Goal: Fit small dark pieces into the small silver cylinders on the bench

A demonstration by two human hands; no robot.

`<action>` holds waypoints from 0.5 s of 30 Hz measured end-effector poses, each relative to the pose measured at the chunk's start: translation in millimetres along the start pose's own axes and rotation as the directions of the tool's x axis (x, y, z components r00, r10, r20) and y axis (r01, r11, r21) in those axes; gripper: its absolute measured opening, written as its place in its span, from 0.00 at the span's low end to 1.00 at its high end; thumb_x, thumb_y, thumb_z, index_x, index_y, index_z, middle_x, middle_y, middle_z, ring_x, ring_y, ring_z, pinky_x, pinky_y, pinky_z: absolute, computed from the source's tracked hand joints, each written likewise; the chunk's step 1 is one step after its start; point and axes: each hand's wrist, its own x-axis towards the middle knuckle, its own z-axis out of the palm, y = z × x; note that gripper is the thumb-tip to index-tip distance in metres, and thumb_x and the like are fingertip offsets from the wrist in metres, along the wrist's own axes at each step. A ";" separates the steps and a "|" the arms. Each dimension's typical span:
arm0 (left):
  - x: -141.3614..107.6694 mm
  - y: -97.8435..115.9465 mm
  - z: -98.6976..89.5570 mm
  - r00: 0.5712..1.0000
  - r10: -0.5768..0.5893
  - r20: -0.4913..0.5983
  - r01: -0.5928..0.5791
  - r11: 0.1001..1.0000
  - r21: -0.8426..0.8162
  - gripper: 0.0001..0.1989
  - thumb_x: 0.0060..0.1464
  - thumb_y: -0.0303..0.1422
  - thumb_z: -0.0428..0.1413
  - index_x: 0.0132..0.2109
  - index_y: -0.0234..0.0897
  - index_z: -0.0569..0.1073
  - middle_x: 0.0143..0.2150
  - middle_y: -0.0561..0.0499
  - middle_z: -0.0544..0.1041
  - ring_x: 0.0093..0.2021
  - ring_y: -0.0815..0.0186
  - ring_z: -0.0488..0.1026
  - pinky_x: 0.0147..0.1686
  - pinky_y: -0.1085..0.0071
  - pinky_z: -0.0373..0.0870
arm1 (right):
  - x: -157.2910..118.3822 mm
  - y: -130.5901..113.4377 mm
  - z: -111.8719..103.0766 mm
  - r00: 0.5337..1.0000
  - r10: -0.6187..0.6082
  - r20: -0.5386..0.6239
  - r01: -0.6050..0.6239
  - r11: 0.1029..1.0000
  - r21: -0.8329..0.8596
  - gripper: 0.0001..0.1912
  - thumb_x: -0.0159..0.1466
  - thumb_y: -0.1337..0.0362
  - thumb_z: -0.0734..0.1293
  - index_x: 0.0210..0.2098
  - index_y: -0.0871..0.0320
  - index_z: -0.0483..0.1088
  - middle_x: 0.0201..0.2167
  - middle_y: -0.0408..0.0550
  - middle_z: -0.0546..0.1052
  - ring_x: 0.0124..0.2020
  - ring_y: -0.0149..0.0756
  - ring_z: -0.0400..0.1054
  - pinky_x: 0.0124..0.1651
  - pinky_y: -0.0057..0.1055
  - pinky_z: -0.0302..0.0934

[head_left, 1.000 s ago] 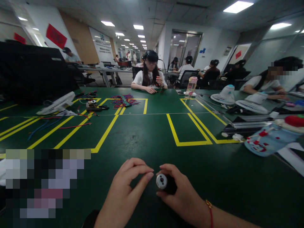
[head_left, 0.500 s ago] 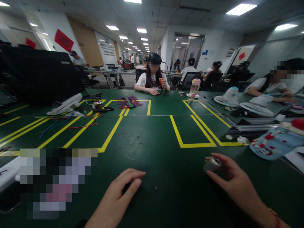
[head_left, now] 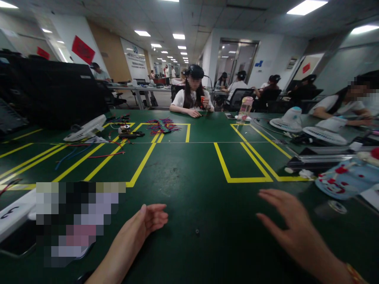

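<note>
Both look empty to me, left hand with fingers loosely curled, right hand spread wide, metal cylinder already set down just beside the right, small dark piece untouched between the hands on the green table.

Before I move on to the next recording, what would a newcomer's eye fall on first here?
Probably the open left hand and right hand in the foreground, with a tiny dark part on the green table between them. Next, the bright yellow tape beyond the hands, and the light-blue container at far right, a metal cylinder just nearer the camera.
</note>
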 end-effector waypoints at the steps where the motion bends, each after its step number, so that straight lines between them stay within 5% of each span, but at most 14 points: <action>1: 0.7 -1.8 -1.5 1.000 0.005 0.000 -0.005 1.000 0.012 0.25 0.55 0.51 0.54 0.44 0.32 0.78 0.38 0.41 0.81 0.41 0.54 0.76 0.46 0.59 0.69 | 12.4 -32.3 6.8 0.981 -0.096 0.167 0.075 0.989 0.130 0.25 0.63 0.55 0.63 0.59 0.48 0.59 0.56 0.47 0.64 0.56 0.39 0.57 0.57 0.40 0.56; 4: 1.9 -6.7 -5.0 1.000 0.024 0.007 -0.024 0.998 0.056 0.24 0.53 0.50 0.57 0.43 0.33 0.79 0.38 0.42 0.82 0.41 0.54 0.76 0.46 0.59 0.70 | 40.3 -103.2 30.2 0.903 -0.198 0.381 0.038 0.922 0.386 0.18 0.64 0.57 0.63 0.53 0.44 0.65 0.51 0.42 0.67 0.51 0.36 0.58 0.52 0.37 0.57; 6: 1.1 -8.0 -5.2 0.999 0.047 0.007 -0.048 0.995 0.089 0.23 0.54 0.49 0.56 0.44 0.34 0.79 0.39 0.43 0.82 0.42 0.55 0.76 0.47 0.60 0.70 | 49.5 -121.2 42.5 0.894 -0.203 0.399 0.005 0.896 0.445 0.09 0.64 0.59 0.63 0.43 0.46 0.72 0.44 0.42 0.70 0.47 0.36 0.59 0.50 0.37 0.56; 9: -1.8 -7.3 -3.5 0.997 0.071 0.016 -0.073 0.989 0.131 0.22 0.55 0.49 0.55 0.44 0.34 0.79 0.39 0.44 0.81 0.42 0.55 0.76 0.47 0.61 0.70 | 50.9 -114.1 47.5 0.897 -0.185 0.402 -0.022 0.889 0.458 0.09 0.66 0.63 0.60 0.37 0.52 0.73 0.39 0.44 0.70 0.43 0.33 0.59 0.47 0.35 0.56; 15: -6.4 -6.6 -3.2 0.996 0.083 0.040 -0.091 0.954 0.285 0.21 0.61 0.47 0.49 0.47 0.36 0.77 0.44 0.45 0.79 0.46 0.55 0.74 0.51 0.59 0.67 | 42.9 -99.6 43.0 0.901 -0.163 0.401 -0.040 0.892 0.451 0.19 0.63 0.58 0.65 0.54 0.45 0.65 0.45 0.42 0.69 0.44 0.33 0.59 0.48 0.35 0.55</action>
